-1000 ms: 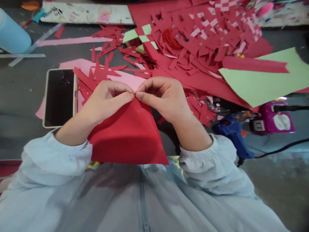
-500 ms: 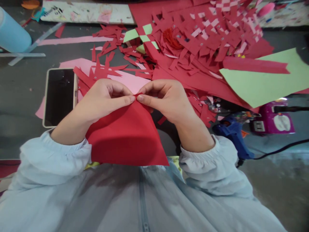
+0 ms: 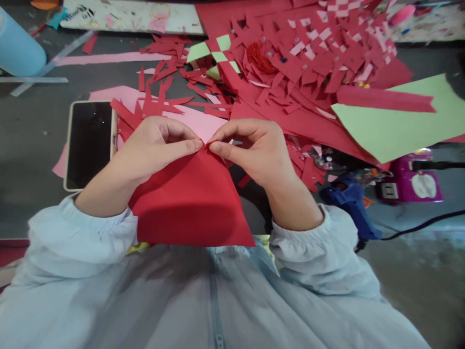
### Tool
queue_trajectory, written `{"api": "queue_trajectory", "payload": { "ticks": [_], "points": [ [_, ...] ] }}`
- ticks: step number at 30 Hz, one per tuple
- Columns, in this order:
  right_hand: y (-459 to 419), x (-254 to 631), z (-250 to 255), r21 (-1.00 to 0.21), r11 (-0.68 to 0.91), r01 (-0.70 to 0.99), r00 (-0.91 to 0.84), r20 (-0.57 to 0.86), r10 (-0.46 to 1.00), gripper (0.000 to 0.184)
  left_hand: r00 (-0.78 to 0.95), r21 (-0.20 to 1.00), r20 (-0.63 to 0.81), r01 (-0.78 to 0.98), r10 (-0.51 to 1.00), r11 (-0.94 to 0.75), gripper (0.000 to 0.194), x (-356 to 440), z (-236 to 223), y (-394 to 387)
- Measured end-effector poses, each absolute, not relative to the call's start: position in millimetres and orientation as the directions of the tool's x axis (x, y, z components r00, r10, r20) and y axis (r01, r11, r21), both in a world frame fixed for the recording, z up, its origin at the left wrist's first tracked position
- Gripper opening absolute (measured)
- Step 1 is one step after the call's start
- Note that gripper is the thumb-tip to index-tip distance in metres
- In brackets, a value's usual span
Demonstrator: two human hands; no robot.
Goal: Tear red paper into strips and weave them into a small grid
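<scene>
A sheet of red paper (image 3: 192,203) hangs from my fingertips in front of my body, its lower edge near the jacket. My left hand (image 3: 152,148) pinches the sheet's upper edge between thumb and forefinger. Right beside it, my right hand (image 3: 256,150) pinches the same edge, so the two thumbs nearly meet. The paper looks gathered or folded where they grip it; the exact fold is hidden by the fingers. Behind the hands lies pink paper (image 3: 192,123) with red paper strips (image 3: 147,104) on it.
A phone (image 3: 89,145) lies left of my left wrist. On the right are a blue glue gun (image 3: 350,198), a purple power block (image 3: 410,179) and a green sheet (image 3: 395,121). Woven red-and-pink paper (image 3: 308,43) covers the back. A blue bottle (image 3: 20,46) stands far left.
Both hands keep their pinch on the red paper. The right thumb and fingers have shifted slightly to the right, a little apart from the left ones.
</scene>
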State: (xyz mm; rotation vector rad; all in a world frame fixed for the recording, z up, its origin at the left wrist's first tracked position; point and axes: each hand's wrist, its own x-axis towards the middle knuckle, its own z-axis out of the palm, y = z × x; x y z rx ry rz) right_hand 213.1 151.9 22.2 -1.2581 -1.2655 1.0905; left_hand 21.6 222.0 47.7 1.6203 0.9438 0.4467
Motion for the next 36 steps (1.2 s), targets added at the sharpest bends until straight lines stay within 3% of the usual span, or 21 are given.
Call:
{"api": "queue_trajectory", "payload": {
  "ticks": [5, 19, 24, 36],
  "points": [
    [152.9, 216.9, 18.7, -0.997, 0.003, 0.073, 0.014, 0.004, 1.000, 0.028, 0.598, 0.936, -0.179, 0.349, 0.782, -0.053, 0.017, 20.1, 46.7, 223.9],
    [152.9, 215.3, 19.7, -0.995, 0.070, 0.072, 0.017, 0.071, 0.997, 0.022, 0.632, 0.933, -0.194, 0.356, 0.751, -0.058, 0.024, 16.7, 45.6, 228.8],
    [153.3, 216.8, 19.8, -0.999, -0.002, 0.045, 0.008, -0.002, 1.000, 0.031, 0.624, 0.941, -0.185, 0.336, 0.759, -0.047, 0.025, 17.5, 47.0, 228.4],
    [152.4, 215.3, 18.6, -0.998, -0.009, 0.056, 0.024, -0.008, 1.000, 0.032, 0.672, 0.932, -0.258, 0.361, 0.694, -0.003, 0.026, 17.0, 55.1, 228.4]
  ]
}}
